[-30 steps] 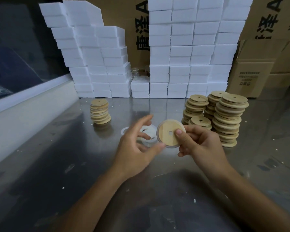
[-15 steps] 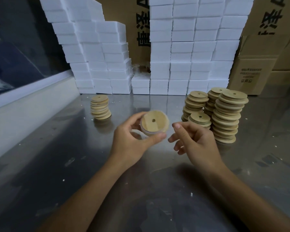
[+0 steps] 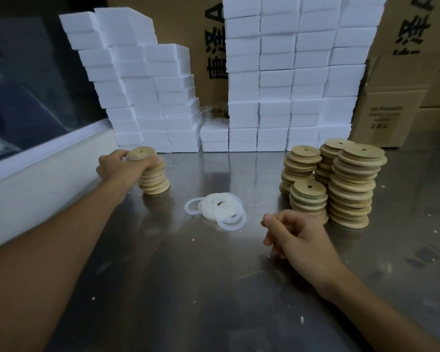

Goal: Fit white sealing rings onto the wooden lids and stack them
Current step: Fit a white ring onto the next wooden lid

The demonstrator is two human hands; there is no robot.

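My left hand [image 3: 117, 168] is at the far left, fingers around a round wooden lid [image 3: 140, 153] with a white ring on its edge, resting on top of the small left stack of lids [image 3: 154, 182]. A loose pile of white sealing rings [image 3: 220, 210] lies in the middle of the metal table [image 3: 188, 288]. My right hand [image 3: 295, 237] hovers low over the table right of the rings, fingers loosely curled, holding nothing. Several taller stacks of wooden lids [image 3: 351, 189] stand at the right, just behind that hand.
White foam blocks [image 3: 290, 80] are stacked like a wall along the table's back, with cardboard boxes [image 3: 389, 115] behind and to the right. A white ledge [image 3: 36, 171] runs along the left side. Small white crumbs dot the table.
My left hand carried the ringed lid from the middle out to the left stack and set it on top. My right hand let go of it and stayed near the right stacks.
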